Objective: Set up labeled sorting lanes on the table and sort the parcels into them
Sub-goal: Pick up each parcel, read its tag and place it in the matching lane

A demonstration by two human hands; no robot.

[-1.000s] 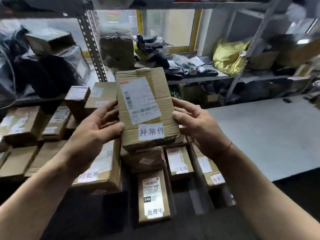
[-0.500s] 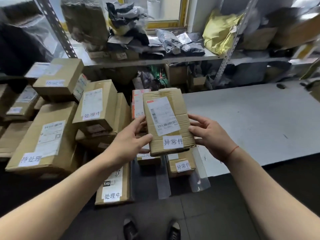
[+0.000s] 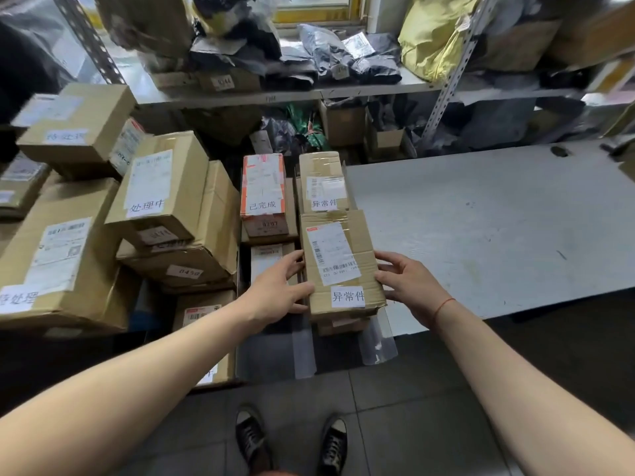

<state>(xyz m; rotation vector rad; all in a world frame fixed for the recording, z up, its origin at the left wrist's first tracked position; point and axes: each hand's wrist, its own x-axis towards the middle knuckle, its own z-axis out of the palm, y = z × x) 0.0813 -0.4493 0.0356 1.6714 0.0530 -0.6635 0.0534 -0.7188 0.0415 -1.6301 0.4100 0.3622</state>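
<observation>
I have a brown box (image 3: 340,266) between my two hands. My left hand (image 3: 280,286) is on its left side, with the thumb lying along the front corner and the fingers reaching up the side. My right hand (image 3: 407,281) is on its right side, and the fingers (image 3: 386,261) bend a little against the edge. So both hands hold this box, one on each side.

The box has a white shipping sticker with bar codes on top, and a small white label (image 3: 347,296) with the words 异常件 near the front. It sits on top of another brown box (image 3: 340,326) that peeks out just under it. Right behind it is a second box (image 3: 323,182) with the same three words on its label (so these two go together in one row).

To the left of that row stands a box with orange tape (image 3: 263,187), and its label says 已完成. Further left is a big tilted box (image 3: 158,187) marked 处理中, leaning on other boxes. At the far left is a large box (image 3: 58,255) with a label that runs off the edge of the view.

Clear plastic strips (image 3: 304,345) stick out over the front edge, one on each side of my row. The grey table (image 3: 481,228) spreads out to my right. Behind it all is a metal shelf (image 3: 292,92) full of bags and boxes. My two dark shoes (image 3: 292,438) are on the tiled floor below.
</observation>
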